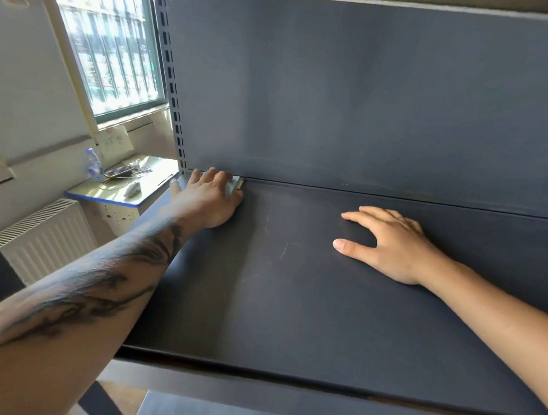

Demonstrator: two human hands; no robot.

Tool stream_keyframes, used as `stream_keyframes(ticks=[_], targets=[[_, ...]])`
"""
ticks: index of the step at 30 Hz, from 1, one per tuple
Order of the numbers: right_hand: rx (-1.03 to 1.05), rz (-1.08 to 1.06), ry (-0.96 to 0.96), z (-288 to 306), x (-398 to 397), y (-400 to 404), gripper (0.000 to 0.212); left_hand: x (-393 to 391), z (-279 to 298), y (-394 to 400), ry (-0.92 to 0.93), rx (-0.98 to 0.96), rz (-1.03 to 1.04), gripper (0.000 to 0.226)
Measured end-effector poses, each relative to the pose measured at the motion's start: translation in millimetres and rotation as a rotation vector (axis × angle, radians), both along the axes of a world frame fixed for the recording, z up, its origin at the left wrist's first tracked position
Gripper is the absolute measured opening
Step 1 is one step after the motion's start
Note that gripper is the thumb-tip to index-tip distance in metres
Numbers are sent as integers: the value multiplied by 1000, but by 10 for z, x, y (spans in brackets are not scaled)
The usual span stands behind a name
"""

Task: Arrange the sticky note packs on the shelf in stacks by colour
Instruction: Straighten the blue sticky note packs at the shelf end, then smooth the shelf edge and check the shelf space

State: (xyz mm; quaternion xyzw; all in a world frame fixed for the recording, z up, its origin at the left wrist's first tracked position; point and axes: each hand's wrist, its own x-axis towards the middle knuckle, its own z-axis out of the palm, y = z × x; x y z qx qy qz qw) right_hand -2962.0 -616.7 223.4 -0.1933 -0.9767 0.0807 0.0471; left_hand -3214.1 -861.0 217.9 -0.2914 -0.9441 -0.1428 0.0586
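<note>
L hand [212, 194] gripping pale-blue sticky note pack [235, 186] at shelf [294, 301] back corner; R hand [389, 239] flat – fingers spread

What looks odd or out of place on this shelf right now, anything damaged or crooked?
Nothing is spilled or crooked. The shelf carries a few pale scratches near its middle. Only one light blue sticky note pack shows, under the left hand in the back left corner. The right hand rests flat, holding nothing.
</note>
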Motion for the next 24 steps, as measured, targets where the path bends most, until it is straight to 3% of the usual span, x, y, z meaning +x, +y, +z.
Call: stream_keyframes(ticks=[6, 11, 14, 18, 24], targets=[[-51, 5, -33, 62, 129, -54, 91, 485, 178, 107, 64, -43, -59, 60], [-70, 29, -40, 60, 716, -20, 96, 1326, 251, 347, 102, -102, -212, 58], [-55, 17, -39, 116, 1298, 55, 99, 1909, 238, 531, 66, -123, -260, 58], [-63, -28, 27, 137, 2292, 189, 82, 2897, 255, 877, 55, -161, -317, 58], [-73, -168, 81, -46, 4051, 629, 78, 4539, 204, 1630, 30, -190, -476, 53]])
